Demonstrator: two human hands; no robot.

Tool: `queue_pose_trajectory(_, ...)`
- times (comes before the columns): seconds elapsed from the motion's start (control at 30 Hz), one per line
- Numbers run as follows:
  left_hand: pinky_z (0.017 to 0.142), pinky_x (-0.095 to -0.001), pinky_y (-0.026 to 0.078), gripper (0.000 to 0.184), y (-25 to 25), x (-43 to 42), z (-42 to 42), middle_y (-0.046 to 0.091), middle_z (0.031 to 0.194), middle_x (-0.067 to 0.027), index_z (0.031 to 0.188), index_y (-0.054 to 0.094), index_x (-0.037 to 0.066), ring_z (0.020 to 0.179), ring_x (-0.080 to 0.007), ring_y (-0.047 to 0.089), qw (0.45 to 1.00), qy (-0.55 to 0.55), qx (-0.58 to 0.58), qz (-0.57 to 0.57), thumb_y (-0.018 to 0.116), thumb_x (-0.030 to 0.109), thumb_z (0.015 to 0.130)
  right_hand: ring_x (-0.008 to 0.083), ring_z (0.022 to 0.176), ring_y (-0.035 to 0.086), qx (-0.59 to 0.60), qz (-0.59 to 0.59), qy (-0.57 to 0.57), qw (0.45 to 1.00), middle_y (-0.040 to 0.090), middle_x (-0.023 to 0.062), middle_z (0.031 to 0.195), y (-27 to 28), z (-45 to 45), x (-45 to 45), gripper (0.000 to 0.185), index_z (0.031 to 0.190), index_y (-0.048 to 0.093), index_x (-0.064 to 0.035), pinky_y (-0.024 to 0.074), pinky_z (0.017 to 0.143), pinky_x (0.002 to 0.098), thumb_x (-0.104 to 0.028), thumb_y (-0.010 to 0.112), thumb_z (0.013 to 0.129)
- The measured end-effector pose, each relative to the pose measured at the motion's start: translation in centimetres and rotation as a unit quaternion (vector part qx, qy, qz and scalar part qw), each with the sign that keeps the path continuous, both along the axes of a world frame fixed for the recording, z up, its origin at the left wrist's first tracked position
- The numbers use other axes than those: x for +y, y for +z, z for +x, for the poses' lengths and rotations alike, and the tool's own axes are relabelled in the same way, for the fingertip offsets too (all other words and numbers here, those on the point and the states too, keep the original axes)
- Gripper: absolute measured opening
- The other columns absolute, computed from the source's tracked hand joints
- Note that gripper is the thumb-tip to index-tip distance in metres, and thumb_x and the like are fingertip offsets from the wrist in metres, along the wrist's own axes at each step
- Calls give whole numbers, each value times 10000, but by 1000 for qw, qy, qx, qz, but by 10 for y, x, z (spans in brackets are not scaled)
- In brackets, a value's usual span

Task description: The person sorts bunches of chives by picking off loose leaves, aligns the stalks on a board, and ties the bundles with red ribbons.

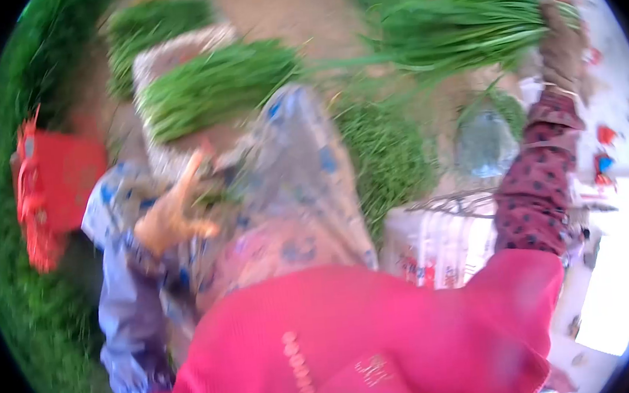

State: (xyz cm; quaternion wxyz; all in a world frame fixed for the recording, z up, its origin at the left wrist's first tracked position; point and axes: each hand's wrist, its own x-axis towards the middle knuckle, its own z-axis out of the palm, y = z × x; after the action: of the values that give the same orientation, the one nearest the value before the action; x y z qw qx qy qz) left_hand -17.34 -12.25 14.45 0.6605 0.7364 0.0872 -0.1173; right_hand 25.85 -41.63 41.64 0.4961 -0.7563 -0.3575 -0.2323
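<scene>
While the left hand (172, 215) is over the lap, thumb and fingers spread, the right hand (563, 47) is at far right, closed around the right end of a bunch (464, 29).

Bunch: long green blades, laid sideways, loose ends to the left; whether lifted clear of the ground (299, 2), cannot tell.
Scraps (218, 194): greenish, just beside the left fingers; contact unclear through blur.
Apron (304, 153): pale, blue-patterned, over the legs.
Stack (217, 86): cut greens, on a white block (147, 65), ahead of the left hand.
Second stack (156, 20): greens, beyond the first.
Heap (389, 154): loose greens, right of the apron.
Clear plastic item (484, 142): between heap and right sleeve (538, 179), which is dark red, spotted.
Sack (444, 242): white, red print, below the plastic item.
Red container (65, 172): left of the left hand.
</scene>
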Motion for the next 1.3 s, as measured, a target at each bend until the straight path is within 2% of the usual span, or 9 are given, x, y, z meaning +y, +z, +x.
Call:
queue_pose_trajectory(0.27,1082,-407,303,1373,50,43,16,491,1338,-194,1522,26,19,1278,-286,447,988,-61,-70,125,825,614,578,236,784,668,225,-69,315,919,667,111,882,27,-50,61,212,1028,611,-31,559,734,396,-79,683,835)
queue_pose_trajectory(0.43,1059,-483,304,1481,93,-3,88,323,1494,-172,1538,-22,139,1322,-315,384,957,8,-187,-222,896,597,471,176,771,652,349,-223,445,794,664,89,862,-16,-135,113,246,1017,598,-49,526,676,299,-109,666,789)
queue_pose_trajectory(0.6,1086,-380,298,1041,73,-68,115,380,1421,-96,1493,180,107,1302,-206,370,843,13,-295,-450,823,391,726,176,783,663,471,-208,483,709,680,84,828,-84,-186,146,282,1033,632,11,527,748,296,0,670,754)
queue_pose_trajectory(0.7,941,-336,429,678,51,-79,113,555,1136,-25,1324,459,99,1076,-135,520,816,93,-193,-537,795,312,775,180,968,638,444,-166,446,759,655,98,1067,-111,-201,155,375,1142,627,17,514,843,321,-28,685,775)
queue_pose_trajectory(0.83,1000,-372,414,704,45,-73,112,527,1239,-50,1327,458,84,1180,-188,482,816,112,-144,-549,807,289,751,234,1051,619,231,-57,389,890,631,119,1154,-127,-203,164,397,1173,625,9,484,911,362,-50,680,784)
queue_pose_trajectory(0.93,949,-349,458,677,38,-79,110,539,1220,-45,1315,465,87,1114,-189,534,872,115,-179,-440,807,233,750,324,1101,599,-140,-253,511,810,625,199,1157,-131,-180,167,388,1216,608,-19,435,963,409,-152,617,851)
queue_pose_trajectory(1.1,922,-328,480,643,57,-87,110,586,1191,-71,1304,477,63,1081,-200,585,823,211,-169,-499,775,62,734,298,1165,562,-162,-337,489,788,593,186,1225,-147,-178,171,456,1303,542,-22,430,977,428,-196,594,885)
queue_pose_trajectory(1.2,854,-351,517,523,57,-77,116,667,921,-67,1220,544,41,937,-207,646,843,193,-109,-490,714,9,726,261,1382,316,347,-87,536,765,264,150,1533,-156,-179,171,823,1526,127,-53,272,1128,405,-433,551,931)
queue_pose_trajectory(1.3,828,-358,535,502,73,-44,115,671,920,-83,1219,530,54,905,-213,646,833,302,-191,-423,698,51,746,268,1304,411,336,-133,537,762,296,175,1510,-180,-169,156,764,1519,151,-46,325,1086,374,-317,560,933)
